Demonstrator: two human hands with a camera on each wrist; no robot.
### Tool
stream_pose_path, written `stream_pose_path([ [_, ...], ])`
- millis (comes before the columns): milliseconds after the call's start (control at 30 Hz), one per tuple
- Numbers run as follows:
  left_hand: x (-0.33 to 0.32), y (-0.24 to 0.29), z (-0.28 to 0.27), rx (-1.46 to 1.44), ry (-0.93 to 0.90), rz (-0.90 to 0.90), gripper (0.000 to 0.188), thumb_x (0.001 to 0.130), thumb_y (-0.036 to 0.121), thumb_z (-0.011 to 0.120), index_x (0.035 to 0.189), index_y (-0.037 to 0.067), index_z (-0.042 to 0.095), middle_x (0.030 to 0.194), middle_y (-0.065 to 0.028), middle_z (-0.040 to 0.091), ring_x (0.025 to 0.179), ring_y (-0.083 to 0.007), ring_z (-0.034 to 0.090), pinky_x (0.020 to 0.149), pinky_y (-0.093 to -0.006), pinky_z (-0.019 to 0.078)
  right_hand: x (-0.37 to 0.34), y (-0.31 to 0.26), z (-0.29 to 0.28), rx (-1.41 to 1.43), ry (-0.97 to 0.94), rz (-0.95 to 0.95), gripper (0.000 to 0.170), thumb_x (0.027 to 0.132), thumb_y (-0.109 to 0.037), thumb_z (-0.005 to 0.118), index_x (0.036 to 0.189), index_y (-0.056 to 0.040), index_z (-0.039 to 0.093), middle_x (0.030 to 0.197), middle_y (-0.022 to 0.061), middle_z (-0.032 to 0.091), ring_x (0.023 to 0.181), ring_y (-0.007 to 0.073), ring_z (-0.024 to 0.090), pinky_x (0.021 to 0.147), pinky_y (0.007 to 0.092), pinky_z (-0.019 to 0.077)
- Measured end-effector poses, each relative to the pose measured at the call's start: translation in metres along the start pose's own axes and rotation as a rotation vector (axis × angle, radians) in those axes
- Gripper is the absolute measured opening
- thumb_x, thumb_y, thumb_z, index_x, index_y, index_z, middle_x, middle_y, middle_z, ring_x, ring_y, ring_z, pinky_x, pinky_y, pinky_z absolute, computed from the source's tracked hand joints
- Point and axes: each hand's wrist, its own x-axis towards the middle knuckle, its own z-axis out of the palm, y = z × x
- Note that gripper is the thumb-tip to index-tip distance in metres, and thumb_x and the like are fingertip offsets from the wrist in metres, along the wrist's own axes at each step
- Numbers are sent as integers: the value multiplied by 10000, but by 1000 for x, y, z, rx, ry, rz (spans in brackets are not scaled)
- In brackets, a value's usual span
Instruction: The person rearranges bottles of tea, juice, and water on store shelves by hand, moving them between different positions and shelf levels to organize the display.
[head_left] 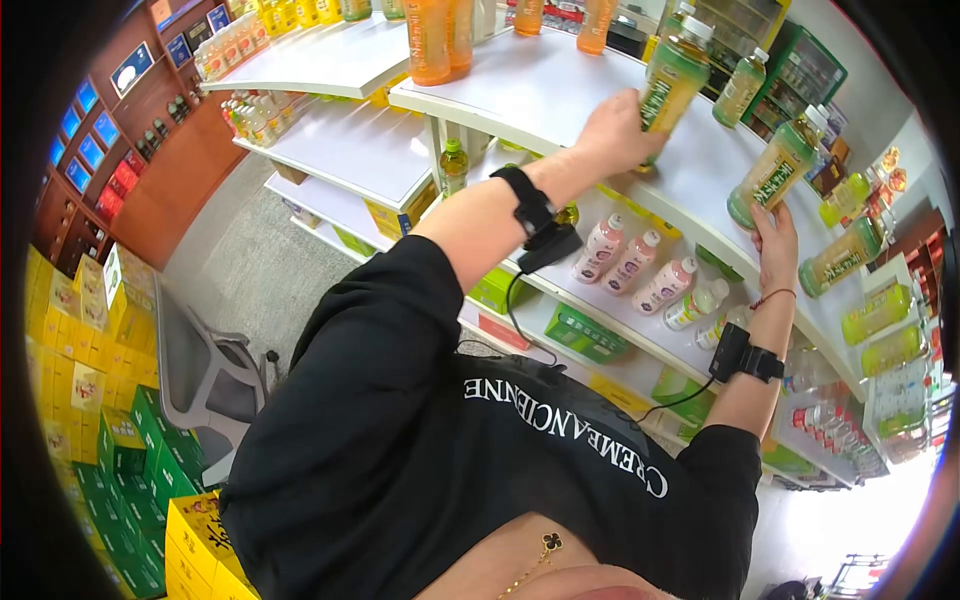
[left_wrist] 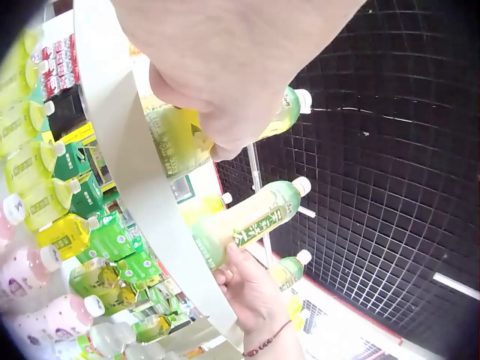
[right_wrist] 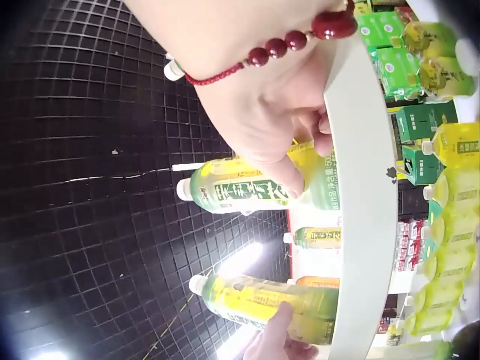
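Note:
My left hand [head_left: 612,136] grips a green-yellow tea bottle [head_left: 676,84] low on its body, its base by the front edge of the white top shelf [head_left: 560,92]. To the right, my right hand [head_left: 777,243] holds a similar bottle [head_left: 779,165] near the base, also at the shelf edge. Both bottles are upright on the shelf. The left wrist view shows the right thumb and fingers on the lower label of that bottle [left_wrist: 251,221]. In the right wrist view the left hand [right_wrist: 276,343] is around the lower part of its bottle [right_wrist: 262,301].
Orange bottles [head_left: 428,42] stand at the shelf's far left. More green tea bottles [head_left: 740,88] [head_left: 842,257] stand behind and to the right. Pink-labelled bottles [head_left: 631,262] line the shelf below. A grey chair [head_left: 205,365] and stacked yellow and green boxes are at left.

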Motion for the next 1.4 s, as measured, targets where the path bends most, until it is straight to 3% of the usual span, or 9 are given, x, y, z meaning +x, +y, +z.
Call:
stream_pose_path([
  [100, 6, -31, -40, 60, 77, -45, 478, 710, 312, 706, 978, -55, 557, 971, -245, 624, 949, -378, 608, 841, -416, 490, 3, 4, -3, -12, -3, 1, 371, 868, -197, 657, 1195, -51, 559, 973, -16, 603, 650, 41, 424, 577, 189, 351],
  [133, 12, -52, -54, 122, 21, -43, 562, 746, 369, 720, 1144, 12, 546, 1071, -189, 635, 1006, -320, 613, 881, -388, 475, 3, 6, -4, -34, -8, 0, 372, 874, -206, 647, 1200, -53, 557, 978, -15, 605, 668, 44, 434, 593, 194, 362],
  [167, 6, -54, -73, 150, 63, -52, 554, 763, 391, 708, 1164, 42, 552, 1064, -171, 642, 994, -314, 620, 873, -389, 478, 1, 7, -3, -27, -12, -3, 372, 874, -206, 647, 1200, -53, 557, 978, -15, 605, 668, 44, 434, 593, 194, 362],
  [233, 10, -76, -100, 235, 131, -89, 521, 747, 400, 700, 1051, -11, 598, 982, -214, 650, 960, -353, 624, 861, -411, 487, 0, 4, -1, -97, 11, 5, 375, 881, -221, 633, 1204, -49, 550, 1002, -10, 610, 723, 56, 472, 633, 210, 388],
  [433, 14, -115, -161, 310, 120, -202, 576, 761, 418, 695, 1113, -17, 561, 1047, -226, 641, 1005, -353, 612, 879, -407, 478, 1, 4, 1, -95, 30, -16, 383, 885, -219, 627, 1221, -57, 542, 1049, -7, 607, 805, 72, 510, 680, 226, 409],
  [567, 14, -122, -170, 326, 150, -251, 593, 766, 416, 699, 1135, -20, 543, 1021, -223, 647, 989, -363, 616, 878, -408, 478, -1, 3, 3, -71, 15, -27, 387, 890, -212, 624, 1234, -59, 537, 1058, -9, 603, 788, 69, 493, 676, 223, 403],
  [733, 16, -136, -163, 276, 201, -121, 555, 771, 375, 716, 1126, -17, 547, 1025, -227, 647, 990, -371, 613, 880, -421, 473, -2, 1, 3, -48, 18, -19, 358, 911, -193, 613, 1231, -57, 531, 1046, -43, 581, 711, 25, 422, 626, 180, 371],
  [933, 12, -134, -160, 269, 274, -102, 510, 786, 307, 707, 1129, -30, 539, 1010, -237, 646, 973, -380, 612, 865, -422, 473, -4, 0, 3, -88, 46, 7, 421, 885, -203, 637, 1263, -54, 524, 1047, -25, 602, 660, 62, 425, 598, 200, 375],
  [1400, -1, -135, -153, 182, 442, -115, 551, 750, 240, 744, 1174, -41, 534, 1022, -230, 642, 994, -376, 595, 885, -427, 452, 6, -2, -4, 0, -37, 70, 435, 872, -179, 650, 1263, -62, 502, 1007, -40, 585, 627, 36, 408, 535, 172, 325],
])
